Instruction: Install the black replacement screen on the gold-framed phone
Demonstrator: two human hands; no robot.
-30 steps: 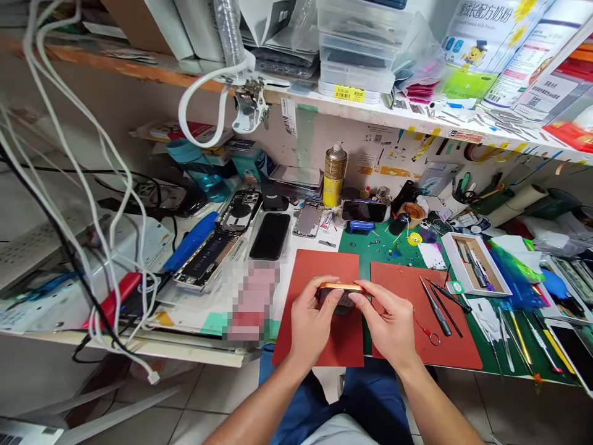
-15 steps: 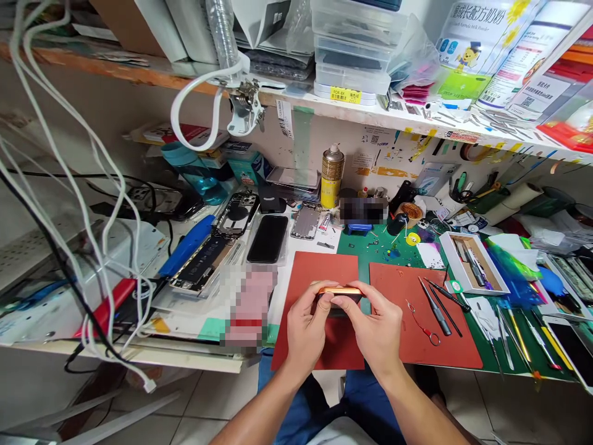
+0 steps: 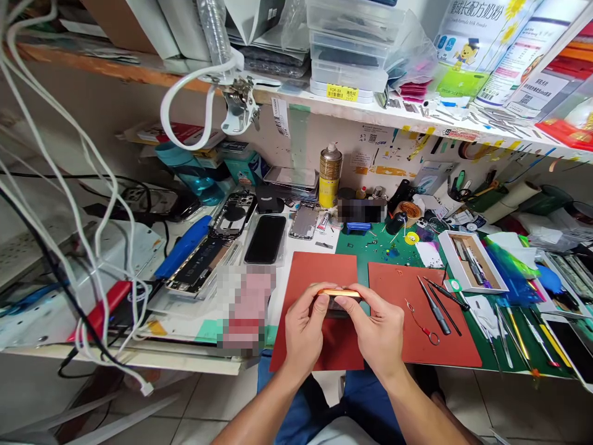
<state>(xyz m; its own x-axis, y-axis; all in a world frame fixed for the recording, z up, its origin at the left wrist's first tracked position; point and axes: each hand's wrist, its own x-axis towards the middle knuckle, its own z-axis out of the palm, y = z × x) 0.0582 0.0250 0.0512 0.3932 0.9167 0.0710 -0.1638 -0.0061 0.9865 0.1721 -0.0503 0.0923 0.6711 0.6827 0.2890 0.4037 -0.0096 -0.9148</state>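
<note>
Above the left red mat (image 3: 327, 269) I hold a phone with an orange-gold edge (image 3: 341, 293) between both hands. The edge faces up toward me, and a dark face shows below it. My left hand (image 3: 306, 327) is closed on its left end, thumb pressed near the middle. At the other end my right hand (image 3: 380, 327) grips it the same way, its thumb close to the left one. The fingers behind the phone are partly hidden. On the right red mat (image 3: 454, 355) lie a ring-handled pin tool (image 3: 432, 337), a grey screwdriver (image 3: 435, 309) and dark tweezers (image 3: 445, 294).
An opened phone (image 3: 199, 266) and a black-screened phone (image 3: 265, 239) lie to the left. White cables (image 3: 88, 216) hang at far left. A shelf edge (image 3: 287, 99) juts over the bench. Several tools, a white box (image 3: 472, 285) and a white phone (image 3: 567, 340) are at the right.
The phone's orange edge has tilted slightly in my hands, which stay nearly in place. The view has shifted a little, so the bench's left side appears slightly further left.
</note>
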